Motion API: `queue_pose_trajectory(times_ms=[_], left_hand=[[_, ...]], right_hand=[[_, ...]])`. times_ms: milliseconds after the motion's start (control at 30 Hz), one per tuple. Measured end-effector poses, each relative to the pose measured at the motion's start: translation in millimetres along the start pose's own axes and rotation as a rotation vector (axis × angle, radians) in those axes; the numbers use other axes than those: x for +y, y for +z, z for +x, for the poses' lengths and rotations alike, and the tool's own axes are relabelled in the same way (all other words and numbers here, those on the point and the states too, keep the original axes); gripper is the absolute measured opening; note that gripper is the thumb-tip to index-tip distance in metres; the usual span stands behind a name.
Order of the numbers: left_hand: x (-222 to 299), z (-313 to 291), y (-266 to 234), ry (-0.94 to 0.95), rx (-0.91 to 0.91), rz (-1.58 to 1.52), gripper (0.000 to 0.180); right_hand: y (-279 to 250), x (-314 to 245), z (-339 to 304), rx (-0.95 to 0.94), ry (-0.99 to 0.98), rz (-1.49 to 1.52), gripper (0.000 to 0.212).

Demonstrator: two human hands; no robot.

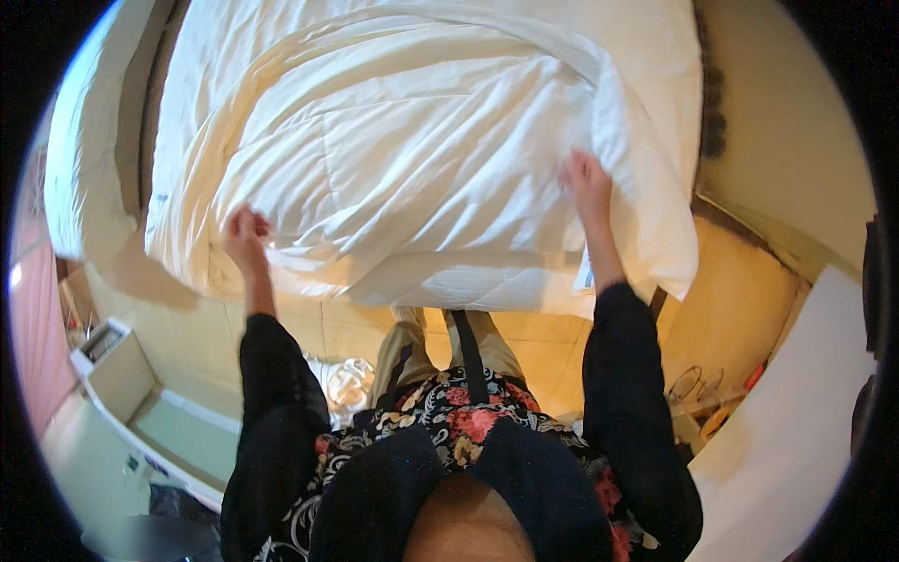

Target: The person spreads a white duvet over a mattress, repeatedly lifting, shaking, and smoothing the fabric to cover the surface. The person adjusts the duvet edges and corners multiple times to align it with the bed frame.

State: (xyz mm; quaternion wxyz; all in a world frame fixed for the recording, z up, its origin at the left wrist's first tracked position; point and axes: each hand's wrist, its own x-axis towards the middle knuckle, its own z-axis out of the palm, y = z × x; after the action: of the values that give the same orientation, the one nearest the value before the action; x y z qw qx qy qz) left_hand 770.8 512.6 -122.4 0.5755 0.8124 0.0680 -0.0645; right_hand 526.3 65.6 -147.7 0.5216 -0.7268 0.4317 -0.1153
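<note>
A white quilted duvet [403,159] lies rumpled over the end of a bed in front of me, its far edge folded in a wide curve. My left hand [247,242] is closed at the duvet's near left part, fingers curled into the fabric. Further right and slightly farther away, my right hand [589,184] is also closed, pinching the fabric near the right side. A white label [585,272] shows at the near right edge, beside my right forearm. The fingertips of both hands are partly hidden.
Another bed with white bedding [89,150] stands at the left, near a pink curtain [42,328]. A pale open box-like unit [122,365] is at the lower left. Crumpled white cloth [345,386] lies on the floor by my legs. A white panel [796,393] is at the right.
</note>
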Motion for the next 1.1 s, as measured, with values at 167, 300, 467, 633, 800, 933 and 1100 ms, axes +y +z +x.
queue_pose_trajectory(times_ms=[167,300,467,633,800,933,1100], left_hand=[[-183.6,-117.8,-152.2,-0.876,0.567,-0.272,0.017],[-157.4,-135.9,-95.5,-1.257,0.419,-0.58,0.072],[-159.3,-90.9,-91.6,-1.223,0.401,-0.879,0.077],[-178.9,-54.8,-98.2,-0.958,0.177,-1.17,0.068],[-214.9,-11.4,-140.3,-0.974,0.44,-1.189,0.063],[-234.6,38.8,-202.2,-0.896,0.448,-1.273,0.054],[-218.0,99.9,-263.3,-0.659,0.487,-1.199,0.046]], right_hand=[[67.9,-13.3,-120.7,-0.459,0.313,0.371,0.02],[131.6,-15.2,-158.9,-0.6,0.434,0.487,0.029],[204.7,-22.7,-170.8,-0.601,0.496,0.577,0.038],[237.2,-32.7,-176.8,-0.552,0.764,0.784,0.035],[267.1,-81.6,-197.6,-0.556,0.823,0.999,0.04],[296.7,-122.9,-210.9,-0.649,0.899,1.063,0.051],[331.1,-149.3,-200.7,-0.519,0.892,0.964,0.03]])
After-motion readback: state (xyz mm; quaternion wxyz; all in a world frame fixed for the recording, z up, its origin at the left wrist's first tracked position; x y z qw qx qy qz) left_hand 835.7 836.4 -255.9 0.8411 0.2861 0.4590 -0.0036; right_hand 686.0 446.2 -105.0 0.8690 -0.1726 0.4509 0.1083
